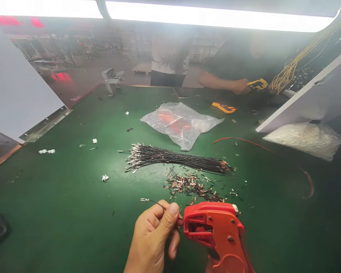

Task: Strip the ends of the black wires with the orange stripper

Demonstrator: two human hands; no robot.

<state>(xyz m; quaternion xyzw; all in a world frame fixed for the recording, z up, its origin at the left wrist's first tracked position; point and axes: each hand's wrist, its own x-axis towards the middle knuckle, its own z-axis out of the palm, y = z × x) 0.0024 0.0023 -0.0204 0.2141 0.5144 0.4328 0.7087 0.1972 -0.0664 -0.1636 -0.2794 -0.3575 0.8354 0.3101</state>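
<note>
My left hand [156,235] pinches a thin black wire [155,201] between thumb and fingers. A metal terminal shows at the wire's left end, and its right end reaches the jaws of a red and orange wire stripper [226,237]. My right hand [209,266] is mostly hidden behind the stripper's handle at the bottom edge; its fingers barely show. Beyond the hands lies a bundle of black wires [176,157], metal terminals at the left, copper ends at the right. Short black and copper scraps [191,185] are scattered between the bundle and the stripper.
A clear plastic bag [184,123] with red contents lies behind the bundle. Further back are a yellow tool [224,107] and a person's hand [241,86] at another yellow tool. A red wire [244,140] and a filled bag [304,139] are at the right; white panels flank the green table [59,204].
</note>
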